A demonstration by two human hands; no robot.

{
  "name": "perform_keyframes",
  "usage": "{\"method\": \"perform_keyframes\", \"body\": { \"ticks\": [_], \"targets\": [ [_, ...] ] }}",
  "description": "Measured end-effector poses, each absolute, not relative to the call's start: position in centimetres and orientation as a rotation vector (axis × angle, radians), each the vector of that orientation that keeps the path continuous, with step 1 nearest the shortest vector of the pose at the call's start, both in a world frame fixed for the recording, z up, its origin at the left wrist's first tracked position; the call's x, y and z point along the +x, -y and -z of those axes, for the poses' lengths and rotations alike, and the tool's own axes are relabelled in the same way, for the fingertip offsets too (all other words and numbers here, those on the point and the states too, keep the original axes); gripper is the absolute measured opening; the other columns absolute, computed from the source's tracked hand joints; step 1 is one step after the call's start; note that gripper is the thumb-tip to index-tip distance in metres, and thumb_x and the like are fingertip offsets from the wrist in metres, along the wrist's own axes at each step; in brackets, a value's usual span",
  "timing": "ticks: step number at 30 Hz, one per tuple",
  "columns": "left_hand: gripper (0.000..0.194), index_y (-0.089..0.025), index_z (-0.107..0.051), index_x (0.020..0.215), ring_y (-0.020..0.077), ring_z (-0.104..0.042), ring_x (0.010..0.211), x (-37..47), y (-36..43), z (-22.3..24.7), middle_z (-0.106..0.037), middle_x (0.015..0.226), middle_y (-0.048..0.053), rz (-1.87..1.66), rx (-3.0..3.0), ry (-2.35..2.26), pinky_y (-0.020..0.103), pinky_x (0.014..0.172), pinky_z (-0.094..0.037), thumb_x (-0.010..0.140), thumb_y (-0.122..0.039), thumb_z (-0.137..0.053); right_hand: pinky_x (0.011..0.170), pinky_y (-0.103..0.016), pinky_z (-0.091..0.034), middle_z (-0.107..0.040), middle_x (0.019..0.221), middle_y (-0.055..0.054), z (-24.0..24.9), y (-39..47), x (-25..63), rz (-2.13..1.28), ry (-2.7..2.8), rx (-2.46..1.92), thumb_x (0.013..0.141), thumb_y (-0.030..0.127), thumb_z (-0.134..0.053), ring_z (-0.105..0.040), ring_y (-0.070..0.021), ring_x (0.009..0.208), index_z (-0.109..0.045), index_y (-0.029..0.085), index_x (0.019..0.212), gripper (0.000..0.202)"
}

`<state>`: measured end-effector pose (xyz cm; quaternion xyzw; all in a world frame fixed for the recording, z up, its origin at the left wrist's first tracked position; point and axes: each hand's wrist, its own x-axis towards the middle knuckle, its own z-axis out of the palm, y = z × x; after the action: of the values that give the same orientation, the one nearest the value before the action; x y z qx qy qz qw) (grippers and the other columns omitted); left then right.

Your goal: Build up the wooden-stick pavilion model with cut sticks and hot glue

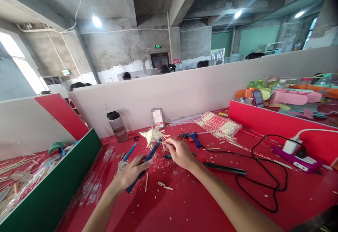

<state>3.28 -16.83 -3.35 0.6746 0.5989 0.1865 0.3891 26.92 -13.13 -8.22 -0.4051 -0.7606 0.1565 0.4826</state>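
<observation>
My left hand is closed around a long blue hand tool, whose exact kind I cannot make out. The tool slants up and away, its tip near my right fingers. My right hand pinches a thin wooden stick close to that tip; whether the two touch is unclear. Just beyond both hands stands a small pavilion-like model of pale wooden sticks, with a pointed, ribbed roof. Part of its lower side is hidden by the tool and my hands. Short stick offcuts and shavings are scattered on the red tabletop.
A blue glue gun lies right of the model, its black cable looping toward a purple power strip. Bundled sticks lie behind. A water bottle stands back left. Green and red dividers flank the table.
</observation>
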Motion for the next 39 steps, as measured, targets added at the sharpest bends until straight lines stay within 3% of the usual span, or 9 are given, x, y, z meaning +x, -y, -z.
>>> {"method": "perform_keyframes", "body": {
  "ticks": [6,15,25,34,39],
  "targets": [
    [0.061,-0.020,-0.067,0.110,0.0241,-0.061,0.086,3.3,16.9,3.0,-0.068,0.094,0.005,-0.438,1.807,-1.570,0.030,0.074,-0.047,0.083,-0.072,-0.048,0.069,-0.025,-0.046,-0.072,0.085,-0.006,8.1,13.1,27.0,-0.355,1.876,-1.013,0.097,0.018,-0.046,-0.067,-0.0201,0.076,-0.064,0.020,0.098,0.018],
    [0.055,-0.023,-0.069,0.108,0.0265,-0.063,0.097,3.3,17.0,2.8,-0.071,0.101,0.005,-0.459,1.877,-1.546,0.033,0.085,-0.047,0.085,-0.068,-0.048,0.071,-0.025,-0.046,-0.073,0.089,-0.006,8.1,13.1,27.0,-0.357,1.876,-1.000,0.097,0.018,-0.046,-0.067,-0.0203,0.080,-0.064,0.020,0.098,0.018],
    [0.057,-0.022,-0.065,0.106,0.0208,-0.061,0.078,3.0,16.6,3.7,-0.066,0.087,0.002,-0.457,1.765,-1.513,0.030,0.072,-0.046,0.084,-0.073,-0.050,0.070,-0.025,-0.045,-0.073,0.089,-0.005,8.1,13.0,27.1,-0.340,1.883,-1.010,0.095,0.015,-0.046,-0.067,-0.0198,0.078,-0.064,0.020,0.097,0.018],
    [0.057,-0.020,-0.063,0.106,0.0179,-0.056,0.069,3.0,16.3,4.4,-0.057,0.074,-0.001,-0.506,1.744,-1.464,0.027,0.065,-0.044,0.083,-0.071,-0.052,0.065,-0.024,-0.042,-0.072,0.084,-0.005,8.1,13.1,27.0,-0.336,1.888,-1.022,0.097,0.017,-0.046,-0.065,-0.0187,0.072,-0.063,0.020,0.094,0.018],
    [0.058,-0.019,-0.063,0.107,0.0187,-0.058,0.070,3.0,16.2,4.5,-0.060,0.075,0.000,-0.485,1.810,-1.471,0.028,0.065,-0.045,0.085,-0.070,-0.048,0.070,-0.025,-0.045,-0.073,0.087,-0.005,8.3,13.1,26.9,-0.355,1.889,-1.018,0.096,0.016,-0.047,-0.068,-0.0199,0.079,-0.064,0.020,0.099,0.018]
  ]
}}
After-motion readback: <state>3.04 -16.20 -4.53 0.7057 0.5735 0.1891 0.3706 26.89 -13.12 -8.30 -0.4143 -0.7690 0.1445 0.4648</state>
